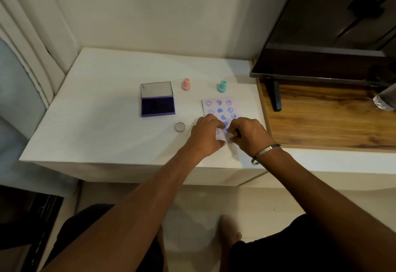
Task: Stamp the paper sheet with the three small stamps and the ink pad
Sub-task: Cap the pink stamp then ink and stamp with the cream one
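Countertop [102,134], white, abuts wooden shelf [321,126].

Desk [96,130]: left half bare, wide open lane from front edge to wall. Ink pad [158,105] open at centre, lid up. Pink stamp [186,84] and green stamp [222,86] upright behind the paper sheet [216,104], clear gap between them. Small cap [180,126] lies loose left of both hands. Monitor [321,36] overhangs, blocking the right rear.

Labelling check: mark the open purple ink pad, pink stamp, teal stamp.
Open purple ink pad [158,105], head view, dark inked surface.
Pink plastic stamp [186,84], head view, mid body.
Teal plastic stamp [222,87], head view, mid body.
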